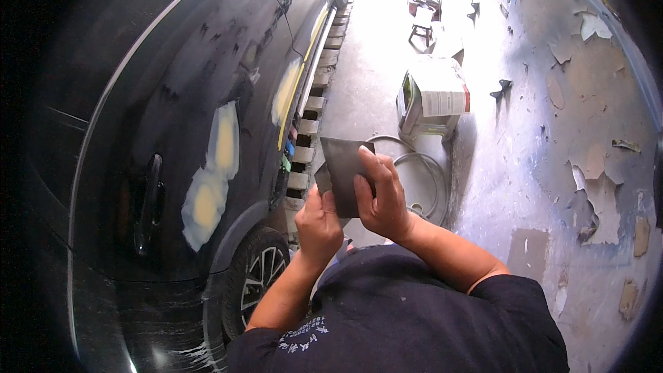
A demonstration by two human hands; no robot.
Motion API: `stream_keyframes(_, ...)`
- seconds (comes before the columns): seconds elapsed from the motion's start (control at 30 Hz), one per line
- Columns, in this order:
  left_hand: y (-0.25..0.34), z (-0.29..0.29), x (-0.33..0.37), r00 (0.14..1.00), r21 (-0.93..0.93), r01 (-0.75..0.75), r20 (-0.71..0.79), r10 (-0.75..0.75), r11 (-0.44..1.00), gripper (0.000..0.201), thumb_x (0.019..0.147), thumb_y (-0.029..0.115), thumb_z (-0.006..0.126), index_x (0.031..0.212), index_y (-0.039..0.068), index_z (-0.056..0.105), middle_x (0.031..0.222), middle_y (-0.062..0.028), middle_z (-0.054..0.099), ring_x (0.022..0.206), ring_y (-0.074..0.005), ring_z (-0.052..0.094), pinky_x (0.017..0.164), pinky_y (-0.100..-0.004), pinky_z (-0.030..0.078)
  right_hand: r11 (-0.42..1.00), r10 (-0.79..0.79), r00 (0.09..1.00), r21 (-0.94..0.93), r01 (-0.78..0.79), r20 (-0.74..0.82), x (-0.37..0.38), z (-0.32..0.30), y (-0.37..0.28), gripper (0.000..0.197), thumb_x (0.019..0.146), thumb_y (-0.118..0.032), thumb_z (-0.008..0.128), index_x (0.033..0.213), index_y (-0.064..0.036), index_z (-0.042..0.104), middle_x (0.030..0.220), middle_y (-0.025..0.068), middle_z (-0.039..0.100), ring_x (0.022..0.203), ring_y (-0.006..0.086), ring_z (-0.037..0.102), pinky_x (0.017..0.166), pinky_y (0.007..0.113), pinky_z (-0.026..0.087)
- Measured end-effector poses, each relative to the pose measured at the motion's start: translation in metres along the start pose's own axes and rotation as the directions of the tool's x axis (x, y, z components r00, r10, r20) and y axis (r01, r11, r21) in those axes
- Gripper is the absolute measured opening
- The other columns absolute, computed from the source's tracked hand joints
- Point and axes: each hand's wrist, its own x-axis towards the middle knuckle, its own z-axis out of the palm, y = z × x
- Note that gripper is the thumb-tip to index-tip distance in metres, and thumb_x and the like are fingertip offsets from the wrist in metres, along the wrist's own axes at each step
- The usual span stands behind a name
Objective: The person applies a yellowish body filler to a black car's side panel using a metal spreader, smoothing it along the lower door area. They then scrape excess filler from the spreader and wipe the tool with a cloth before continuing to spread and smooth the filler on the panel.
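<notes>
In front of my chest, both hands hold a dark grey sheet of sandpaper. My left hand is closed on its lower left edge, where a folded or second piece sticks out to the side. My right hand grips the right side, with thumb and fingertips on the face toward me. To the left stands a black car. Its side panel bears a pale filler patch with yellowish middles, joined to a lower filler patch.
A car wheel is just left of my left forearm. A grey hose lies coiled on the floor beyond my right hand, near a square metal can. A small stool stands farther off. The right wall has peeling paint.
</notes>
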Motion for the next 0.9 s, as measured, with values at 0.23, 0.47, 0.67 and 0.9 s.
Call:
stream_keyframes(0.23, -0.009, -0.009, -0.005, 0.976, 0.018, 0.064, 0.209, -0.067, 0.998, 0.020, 0.098, 0.010, 0.049, 0.111, -0.002, 0.058, 0.086, -0.0255, 0.065, 0.078, -0.0443, 0.065, 0.064, -0.0457, 0.051, 0.996, -0.072, 0.996, -0.041, 0.074, 0.053, 0.016, -0.004, 0.002, 0.048, 0.087, 0.007, 0.057, 0.132, 0.0029, 0.045, 0.108, 0.0222, 0.058, 0.088, 0.0339, 0.060, 0.079, 0.040, 0.050)
stream_keyframes(0.47, -0.006, -0.021, 0.001, 0.912, -0.016, 0.147, 0.390, -0.130, 0.989, 0.018, 0.097, 0.009, 0.050, 0.109, 0.000, 0.059, 0.085, -0.0242, 0.065, 0.077, -0.0420, 0.066, 0.065, -0.0409, 0.051, 0.989, -0.143, 0.969, 0.053, 0.135, 0.203, 0.024, -0.009, 0.021, 0.050, 0.086, 0.006, 0.059, 0.134, 0.0020, 0.043, 0.109, 0.0224, 0.058, 0.091, 0.0355, 0.060, 0.080, 0.041, 0.051)
stream_keyframes(0.67, -0.002, -0.017, 0.004, 0.962, -0.005, 0.171, 0.219, -0.166, 0.985, 0.018, 0.098, 0.009, 0.049, 0.110, 0.000, 0.060, 0.082, -0.0230, 0.066, 0.075, -0.0410, 0.067, 0.063, -0.0403, 0.050, 1.000, 0.016, 0.997, -0.014, -0.015, 0.081, 0.005, -0.008, 0.010, 0.049, 0.087, 0.006, 0.059, 0.133, 0.0028, 0.044, 0.108, 0.0230, 0.059, 0.090, 0.0352, 0.060, 0.080, 0.041, 0.050)
stream_keyframes(0.9, -0.022, -0.011, -0.005, 0.949, -0.004, 0.035, 0.315, -0.032, 0.999, 0.014, 0.099, 0.010, 0.051, 0.100, -0.002, 0.058, 0.068, -0.0178, 0.058, 0.057, -0.0229, 0.059, 0.058, -0.0341, 0.046, 0.996, -0.085, 0.984, 0.038, 0.081, 0.154, 0.019, -0.006, 0.015, 0.049, 0.087, 0.007, 0.057, 0.134, 0.0012, 0.043, 0.108, 0.0229, 0.058, 0.088, 0.0353, 0.060, 0.079, 0.041, 0.051)
